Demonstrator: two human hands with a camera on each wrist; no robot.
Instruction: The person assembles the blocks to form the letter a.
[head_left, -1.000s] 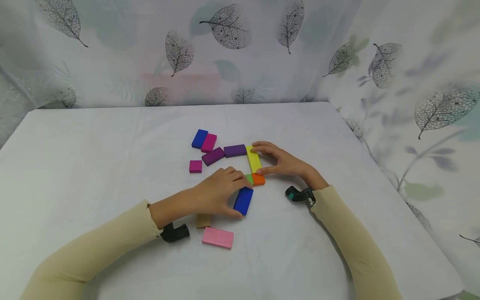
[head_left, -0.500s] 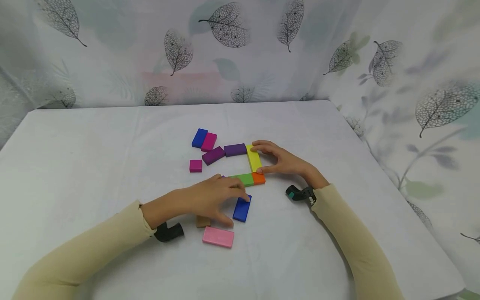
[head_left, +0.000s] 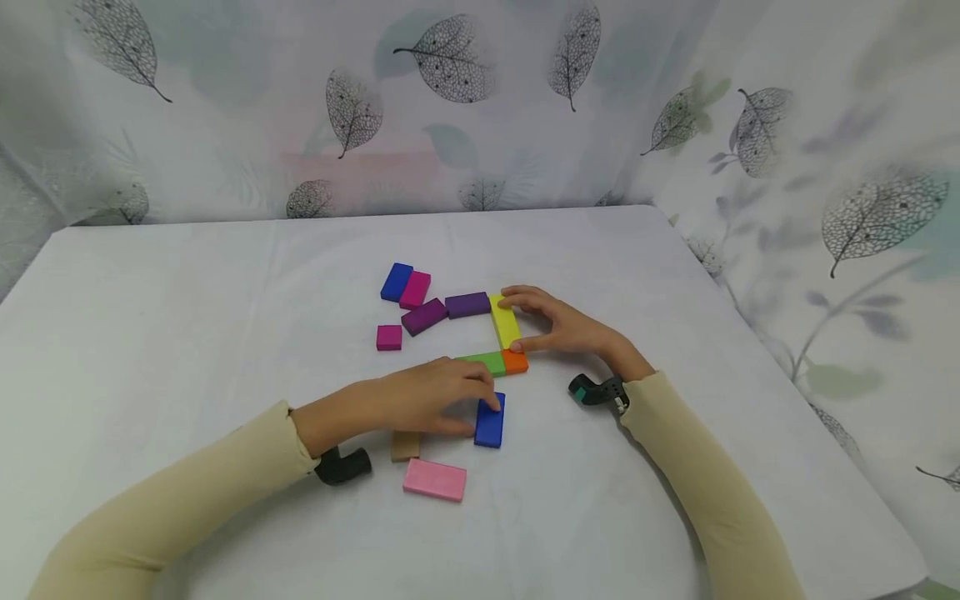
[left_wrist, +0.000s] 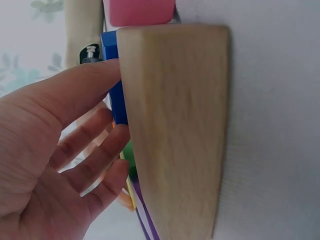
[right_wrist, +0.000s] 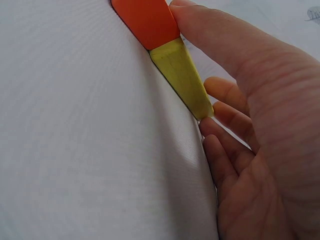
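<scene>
My left hand (head_left: 423, 396) is at a blue block (head_left: 490, 427) lying on the white table, with a fingertip on its upper end and the thumb at its left side. In the left wrist view the same blue block (left_wrist: 118, 102) shows partly behind a wooden block (left_wrist: 180, 125). My right hand (head_left: 562, 325) holds a yellow block (head_left: 505, 323) by its ends, fingers at the far one and thumb at the near one. An orange block (head_left: 514, 362) meets that near end, and a green block (head_left: 483, 363) adjoins the orange one, its left part hidden by my left hand.
Two purple blocks (head_left: 467, 305) run left from the yellow one. Beyond them lie a blue block (head_left: 397, 282) and a magenta block (head_left: 415, 290); a small magenta block (head_left: 389, 337) sits apart. A pink block (head_left: 435, 480) lies near my left wrist.
The blue block at my left hand has slid towards me, away from the green block, and turned straighter. My left thumb came off it and is back at its side. My right hand stays put.
</scene>
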